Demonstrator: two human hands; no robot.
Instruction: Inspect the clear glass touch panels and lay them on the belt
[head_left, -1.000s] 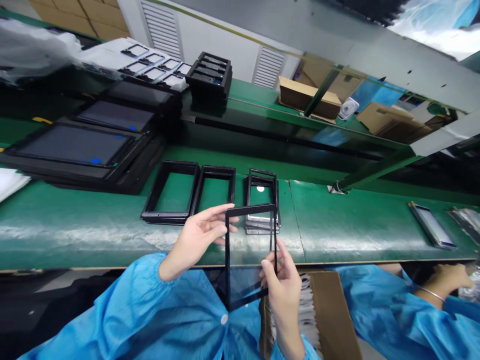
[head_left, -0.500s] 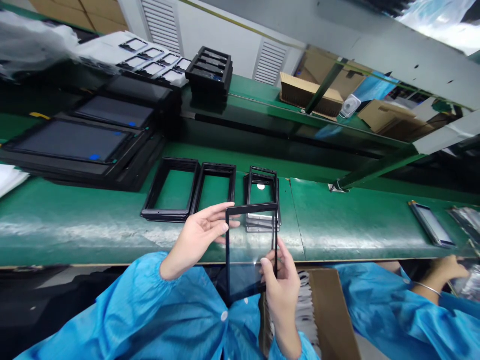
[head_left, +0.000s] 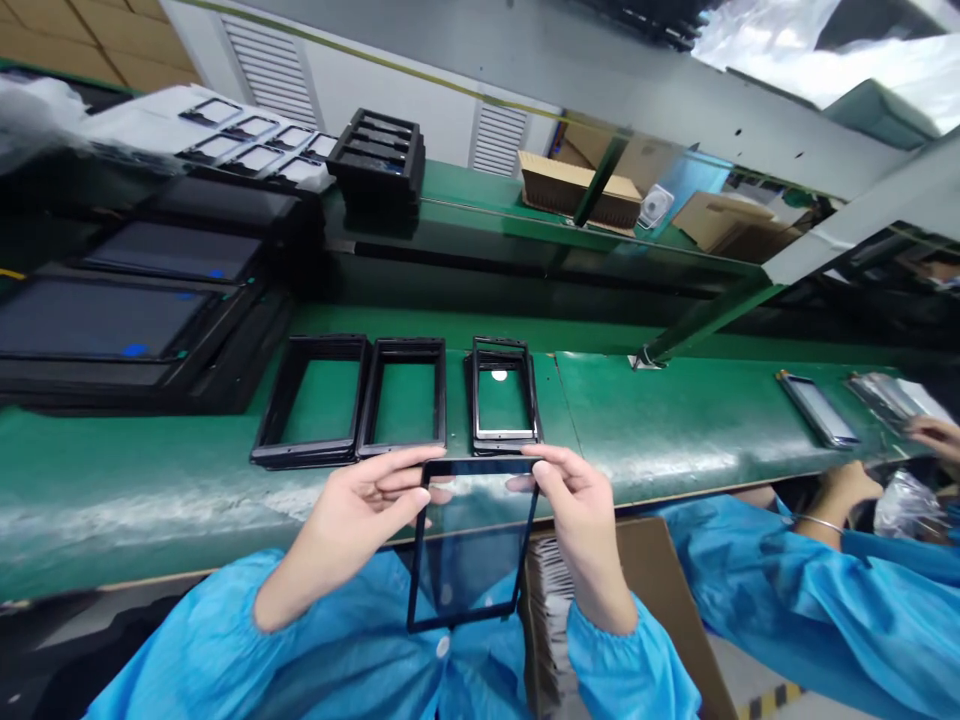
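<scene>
A black-bordered clear glass panel (head_left: 474,545) is held tilted in front of my body, at the near edge of the green bench. My left hand (head_left: 367,525) pinches its upper left edge between thumb and fingers. Its upper right corner is gripped by my right hand (head_left: 581,515), thumb on the near face; some fingers show through the glass. Just beyond lie stacked black rectangular frames: a left stack (head_left: 274,425), a middle stack (head_left: 365,400) and a right stack (head_left: 534,400) with a silvery lower edge.
Piled dark screen panels (head_left: 97,315) stand at the left. Black trays (head_left: 379,150) sit on the back shelf. A green post (head_left: 697,315) rises at the right, near a small screen unit (head_left: 817,410). A co-worker's blue sleeve (head_left: 750,570) is close on my right, beside an open cardboard box (head_left: 667,600).
My right hand has moved from the panel's lower right side up to its upper right corner. The panel sits lower and more tilted. The head view has shifted to the right.
</scene>
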